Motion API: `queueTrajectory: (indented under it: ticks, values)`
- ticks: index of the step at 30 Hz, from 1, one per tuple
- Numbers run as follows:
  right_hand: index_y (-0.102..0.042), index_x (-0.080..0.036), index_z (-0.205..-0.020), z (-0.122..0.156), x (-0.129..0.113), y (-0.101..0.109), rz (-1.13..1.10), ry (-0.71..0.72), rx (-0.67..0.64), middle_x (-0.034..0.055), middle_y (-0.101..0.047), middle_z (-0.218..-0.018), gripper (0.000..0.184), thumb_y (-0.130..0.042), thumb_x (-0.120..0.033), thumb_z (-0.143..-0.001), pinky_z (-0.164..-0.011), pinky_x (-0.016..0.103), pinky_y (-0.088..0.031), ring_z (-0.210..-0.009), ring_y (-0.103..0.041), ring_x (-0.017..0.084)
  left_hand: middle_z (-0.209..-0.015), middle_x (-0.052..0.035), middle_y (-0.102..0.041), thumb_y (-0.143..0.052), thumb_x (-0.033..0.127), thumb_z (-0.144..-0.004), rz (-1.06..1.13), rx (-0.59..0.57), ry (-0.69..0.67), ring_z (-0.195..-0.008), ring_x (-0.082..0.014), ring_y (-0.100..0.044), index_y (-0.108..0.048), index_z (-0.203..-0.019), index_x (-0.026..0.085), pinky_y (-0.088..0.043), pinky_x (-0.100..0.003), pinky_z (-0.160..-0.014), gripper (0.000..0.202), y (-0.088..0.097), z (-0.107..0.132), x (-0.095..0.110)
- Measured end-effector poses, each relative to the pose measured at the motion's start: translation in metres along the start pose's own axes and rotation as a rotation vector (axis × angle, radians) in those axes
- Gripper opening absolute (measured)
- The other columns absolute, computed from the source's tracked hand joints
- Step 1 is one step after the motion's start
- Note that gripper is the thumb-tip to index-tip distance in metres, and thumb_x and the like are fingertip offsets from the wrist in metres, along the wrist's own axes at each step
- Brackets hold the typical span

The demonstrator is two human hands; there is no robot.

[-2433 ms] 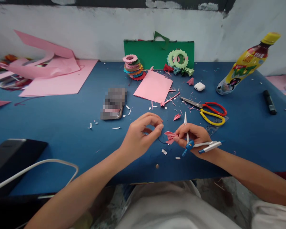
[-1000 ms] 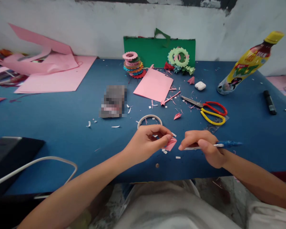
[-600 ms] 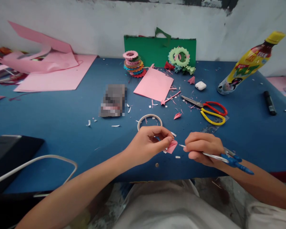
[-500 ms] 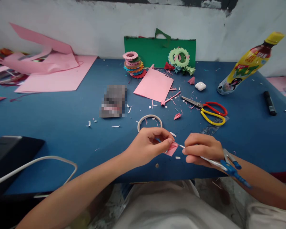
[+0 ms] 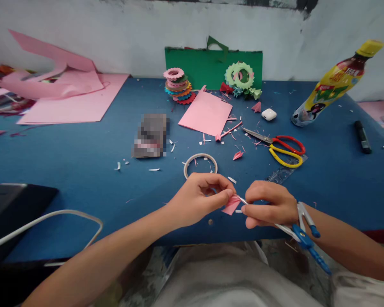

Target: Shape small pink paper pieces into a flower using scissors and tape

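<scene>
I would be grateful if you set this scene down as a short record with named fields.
Left grip: pinching a folded pink paper
Right grip: holding a blue-and-white compass
Compass tip: at the paper's upper edge; whether it pierces cannot be told
Surface: blue tabletop
Beyond the left grip: white ring
Beyond the right grip: scissors with one red and one yellow handle
Far edge: green board, stack of coloured paper rings
Far right: bottle with yellow cap, black marker
</scene>
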State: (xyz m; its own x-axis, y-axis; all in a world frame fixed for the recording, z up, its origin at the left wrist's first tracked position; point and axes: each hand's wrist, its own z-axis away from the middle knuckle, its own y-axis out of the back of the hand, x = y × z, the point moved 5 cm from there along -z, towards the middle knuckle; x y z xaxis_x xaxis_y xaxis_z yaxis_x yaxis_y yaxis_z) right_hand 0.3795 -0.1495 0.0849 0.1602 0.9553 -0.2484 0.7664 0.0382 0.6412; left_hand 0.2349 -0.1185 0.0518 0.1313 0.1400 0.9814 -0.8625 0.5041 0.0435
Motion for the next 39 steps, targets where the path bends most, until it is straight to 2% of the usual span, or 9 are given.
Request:
queueTrajectory:
  ticks: [16, 31, 39]
  values:
    - [-0.057, -0.015, -0.079, 0.001, -0.002, 0.0, 0.06, 0.054, 0.009, 0.0032, -0.057, -0.068, 0.015, -0.053, -0.027, -0.087, -0.061, 0.023, -0.049, -0.066, -0.055, 0.011, -0.065, -0.001, -0.061, -0.062, 0.022, -0.075, 0.052, 0.01, 0.03, -0.056, -0.009, -0.052, -0.064, -0.072, 0.013, -0.041, -0.017, -0.051, 0.011, 0.0, 0.001, -0.001]
    - [-0.06, -0.017, -0.077, 0.002, -0.008, -0.004, 0.232, 0.163, -0.038, 0.0011, -0.057, -0.068, 0.012, -0.061, -0.027, -0.081, -0.059, 0.024, -0.05, -0.063, -0.055, 0.011, -0.058, 0.0006, -0.061, -0.066, 0.023, -0.071, 0.204, 0.005, 0.166, -0.049, -0.0083, -0.053, -0.065, -0.068, 0.012, -0.046, -0.018, -0.048, 0.011, -0.003, -0.002, -0.007]
    - [-0.06, -0.017, -0.078, 0.003, -0.01, -0.007, 0.258, 0.174, -0.063, 0.0004, -0.056, -0.067, 0.013, -0.064, -0.029, -0.079, -0.06, 0.024, -0.05, -0.064, -0.056, 0.012, -0.06, 0.0006, -0.062, -0.065, 0.025, -0.073, 0.189, -0.014, 0.159, -0.05, -0.0081, -0.053, -0.065, -0.069, 0.013, -0.046, -0.018, -0.049, 0.013, -0.002, -0.002, -0.008]
